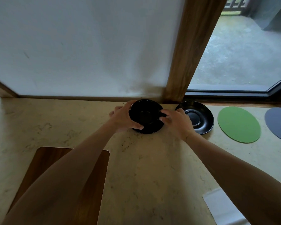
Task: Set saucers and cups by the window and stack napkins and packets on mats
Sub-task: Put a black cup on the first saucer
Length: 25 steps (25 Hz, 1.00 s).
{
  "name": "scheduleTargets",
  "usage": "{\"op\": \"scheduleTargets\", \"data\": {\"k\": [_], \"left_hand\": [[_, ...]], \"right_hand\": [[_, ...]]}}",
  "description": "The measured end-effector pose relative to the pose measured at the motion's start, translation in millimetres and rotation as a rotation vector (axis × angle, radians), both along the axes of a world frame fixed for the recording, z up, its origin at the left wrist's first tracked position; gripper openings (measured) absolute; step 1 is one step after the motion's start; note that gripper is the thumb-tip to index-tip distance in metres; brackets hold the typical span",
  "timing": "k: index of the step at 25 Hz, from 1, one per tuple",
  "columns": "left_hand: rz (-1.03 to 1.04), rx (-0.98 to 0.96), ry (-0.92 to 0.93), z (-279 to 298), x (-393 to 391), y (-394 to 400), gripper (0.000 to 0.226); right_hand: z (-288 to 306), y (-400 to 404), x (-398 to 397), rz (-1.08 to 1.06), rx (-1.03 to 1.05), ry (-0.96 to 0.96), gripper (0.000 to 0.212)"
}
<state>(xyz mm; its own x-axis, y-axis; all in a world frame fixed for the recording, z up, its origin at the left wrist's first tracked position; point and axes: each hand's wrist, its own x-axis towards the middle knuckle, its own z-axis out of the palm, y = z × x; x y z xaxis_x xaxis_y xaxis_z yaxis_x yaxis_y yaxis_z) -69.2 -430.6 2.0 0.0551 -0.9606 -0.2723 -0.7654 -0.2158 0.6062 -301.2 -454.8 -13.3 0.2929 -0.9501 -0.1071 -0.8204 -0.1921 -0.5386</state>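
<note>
- blue mat [279, 124] runs off the right edge
- white napkin [221, 207] half under the forearm
- black cup's [144, 114] handle, we think, hidden under fingers [165, 115]

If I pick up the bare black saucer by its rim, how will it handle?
The empty black saucer looks rigid and glossy, so probably slippery at a rim pinch. Shallow and flat-based, it should slide rather than tip when pushed. It looks like glazed ceramic, likely chippable against the wooden window frame close behind it.

Your left hand [122, 118] curls round a black cup [144, 113] sitting on a black saucer [150, 129], while your right hand [177, 122] pinches its handle side. Beside it on the table [152, 159] lie a second saucer [203, 122], a green mat [238, 124] and a blue mat [279, 124].
</note>
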Motion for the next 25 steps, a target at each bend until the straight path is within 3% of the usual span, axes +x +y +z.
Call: {"op": "scheduleTargets", "data": {"k": [25], "left_hand": [[0.01,-0.004,0.007,-14,1,-7,0.101]], "right_hand": [[-6,-10,2,0.012,-0.01,0.052,0.04]]}}
